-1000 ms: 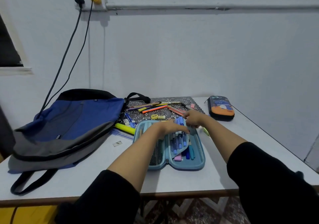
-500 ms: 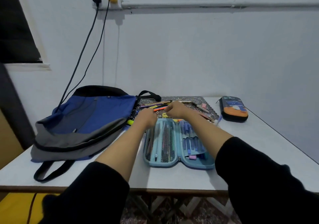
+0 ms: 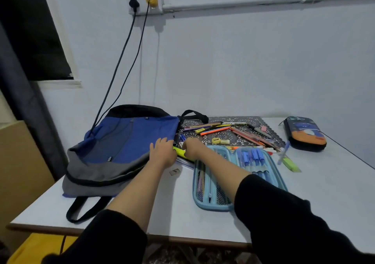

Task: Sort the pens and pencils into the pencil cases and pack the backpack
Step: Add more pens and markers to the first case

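yellow highlighter [image 3: 179, 151], pinched by the right hand [image 3: 192, 148], seems bound for the pencil case [image 3: 211, 205]; the flat left hand [image 3: 162, 154] steadies the backpack [image 3: 125, 141].

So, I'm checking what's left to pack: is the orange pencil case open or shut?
Shut: the orange pencil case lies closed, halves together, nothing inside visible.

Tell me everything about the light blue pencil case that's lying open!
The light blue pencil case lies open on the white table, right of the backpack. It looks like stiff fabric with a rounded rim. Its left half has a black mesh pocket with pens behind it; its right half holds a row of blue pens. The person's right forearm crosses above it.
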